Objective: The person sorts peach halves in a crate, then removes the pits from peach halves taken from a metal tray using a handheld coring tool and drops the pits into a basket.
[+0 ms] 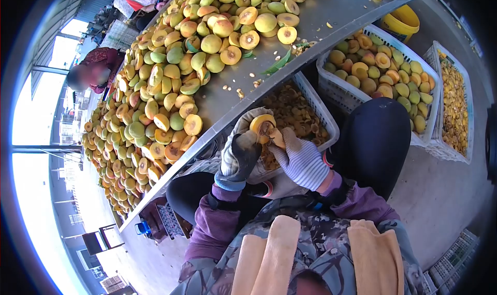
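Both hands wear gloves and meet above a crate beside the metal table's edge. My left hand (240, 147), in a worn grey-white glove, is closed around a halved yellow fruit (262, 125) whose brown centre faces up. My right hand (300, 158), in a striped white glove, is closed against the right side of that fruit, pinching a small orange-brown piece (278, 138). Whether it also holds a tool is hidden. Below the hands, the crate (322, 116) contains brownish fruit pieces. Left of them, many whole and halved fruits (171, 88) are heaped on the metal table (222, 98).
At the right stand a white crate of fruit (432, 124), a crate of yellow pieces (468, 124) and a yellow bucket (401, 23). Two people (96, 70) are beyond the table. My knee (375, 145) rises right of the hands. Loose pits and a leaf (279, 63) lie near the table edge.
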{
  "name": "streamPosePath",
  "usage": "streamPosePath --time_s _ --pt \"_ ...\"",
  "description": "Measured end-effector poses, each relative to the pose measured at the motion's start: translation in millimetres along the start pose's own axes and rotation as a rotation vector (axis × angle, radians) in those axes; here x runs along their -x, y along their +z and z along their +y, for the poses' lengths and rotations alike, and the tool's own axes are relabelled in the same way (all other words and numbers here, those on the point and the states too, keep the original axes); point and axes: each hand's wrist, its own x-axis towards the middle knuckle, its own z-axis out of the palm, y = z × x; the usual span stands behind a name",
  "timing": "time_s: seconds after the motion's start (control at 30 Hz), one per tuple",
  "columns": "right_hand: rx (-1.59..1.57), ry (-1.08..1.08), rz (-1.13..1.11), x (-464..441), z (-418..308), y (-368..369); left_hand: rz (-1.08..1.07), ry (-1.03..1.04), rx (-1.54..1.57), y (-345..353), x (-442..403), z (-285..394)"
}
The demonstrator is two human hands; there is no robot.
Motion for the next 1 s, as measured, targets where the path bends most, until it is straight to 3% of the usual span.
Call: streamPosePath --time_s 0.1,0.23,0.43,0.73,1.0 --pt "-0.006 -0.001 -0.008 3 0 3 0.145 0.17 -0.557 24 -1 3" --pt "0.003 0.01 -0.019 8 2 6 0.241 0.104 0.176 36 -6 -16" --pt "-0.011 0.023 -0.115 9 1 1 0.366 0.024 0.067 39 -9 -14" --pt "-0.23 -0.011 -0.193 12 -1 0 0.313 0.019 0.029 33 -5 -8" --pt "-0.538 -0.006 -0.266 12 -3 -6 0.269 0.174 -0.213 34 -4 -6"
